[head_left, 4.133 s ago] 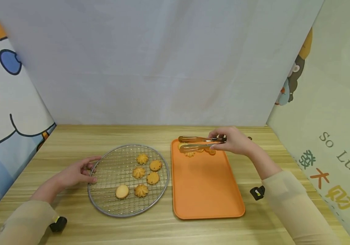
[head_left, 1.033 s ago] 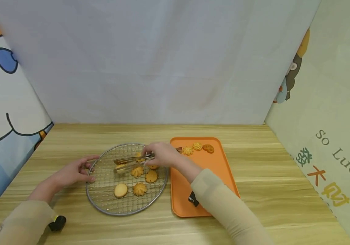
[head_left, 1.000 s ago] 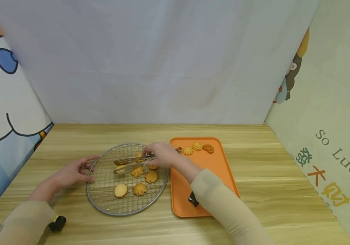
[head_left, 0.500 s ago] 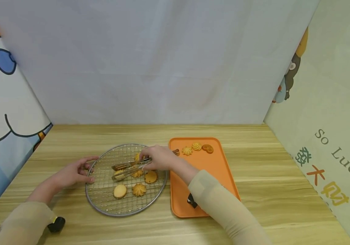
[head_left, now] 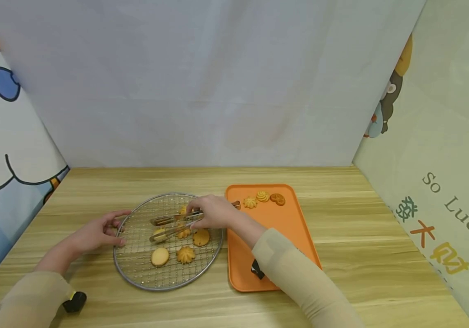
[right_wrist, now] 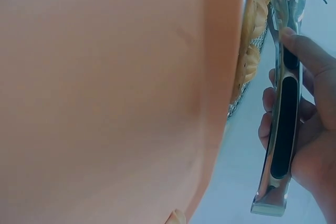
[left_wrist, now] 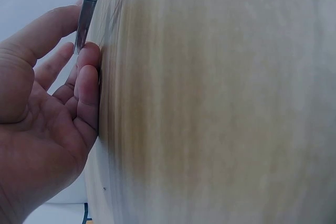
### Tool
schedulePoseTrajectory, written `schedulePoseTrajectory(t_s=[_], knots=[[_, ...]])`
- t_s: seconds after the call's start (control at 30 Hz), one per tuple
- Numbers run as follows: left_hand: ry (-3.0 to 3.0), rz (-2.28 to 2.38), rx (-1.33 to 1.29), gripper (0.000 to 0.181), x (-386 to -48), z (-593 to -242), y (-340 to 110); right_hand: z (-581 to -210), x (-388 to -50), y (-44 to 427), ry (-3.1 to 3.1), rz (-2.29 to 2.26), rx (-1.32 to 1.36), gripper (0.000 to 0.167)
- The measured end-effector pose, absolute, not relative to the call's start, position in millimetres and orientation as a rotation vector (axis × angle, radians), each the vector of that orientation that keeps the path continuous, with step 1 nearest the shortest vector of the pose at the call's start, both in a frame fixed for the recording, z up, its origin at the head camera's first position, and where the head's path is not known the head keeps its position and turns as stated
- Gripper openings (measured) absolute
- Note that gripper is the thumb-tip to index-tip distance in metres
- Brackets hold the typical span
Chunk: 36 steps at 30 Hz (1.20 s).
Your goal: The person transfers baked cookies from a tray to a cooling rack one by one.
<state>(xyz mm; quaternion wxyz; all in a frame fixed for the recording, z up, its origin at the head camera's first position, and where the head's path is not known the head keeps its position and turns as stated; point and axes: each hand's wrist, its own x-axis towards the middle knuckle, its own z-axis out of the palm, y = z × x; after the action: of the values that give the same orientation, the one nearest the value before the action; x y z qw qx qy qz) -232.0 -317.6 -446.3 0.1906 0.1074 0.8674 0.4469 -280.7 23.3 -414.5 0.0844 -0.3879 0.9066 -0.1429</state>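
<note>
Both hands are at the round wire cooling rack (head_left: pixel 154 288). My left hand (head_left: pixel 95 234) pinches its left rim, thumb above and fingers curled below in the left wrist view. My right hand (head_left: pixel 213 212) grips metal tongs (right_wrist: pixel 286 124) with black handle pads, reaching over the rack from the right. At the tongs' spread tips is a pale swirled cookie (head_left: pixel 159 235), partly covered by the near arm; whether they touch it I cannot tell. Several cookies lie around, including a plain round cookie (head_left: pixel 160 257), a star-shaped cookie (head_left: pixel 185 254) and a dotted cookie (head_left: pixel 201 237). Others are partly hidden by the tongs.
Right of the rack lies an orange tray (head_left: pixel 275 289), partly under my right forearm. At its far end sit a star-shaped cookie (head_left: pixel 249 202), a swirled cookie (head_left: pixel 263 196) and a pretzel-shaped cookie (head_left: pixel 277 199). A pale curtain (head_left: pixel 213 91) stands behind the wooden table (head_left: pixel 361 255).
The right hand brought the tongs from the tray over to the rack, where another swirled cookie now lies. Lately cookie and tongs shifted slightly nearer and the tips spread. The left hand stayed put.
</note>
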Motion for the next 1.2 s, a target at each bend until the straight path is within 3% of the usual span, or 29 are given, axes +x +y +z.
schedulePoseTrajectory(t_s=[0.47, 1.2], knots=[[2.429, 1.257, 0.303, 0.088, -234, -449, -319, -402, -279, 35, 2.668, -0.521, -1.111, 0.043], [2.432, 1.251, 0.307, 0.088, -233, -448, -319, -352, -276, 72, 2.718, -0.58, -1.183, 0.038]])
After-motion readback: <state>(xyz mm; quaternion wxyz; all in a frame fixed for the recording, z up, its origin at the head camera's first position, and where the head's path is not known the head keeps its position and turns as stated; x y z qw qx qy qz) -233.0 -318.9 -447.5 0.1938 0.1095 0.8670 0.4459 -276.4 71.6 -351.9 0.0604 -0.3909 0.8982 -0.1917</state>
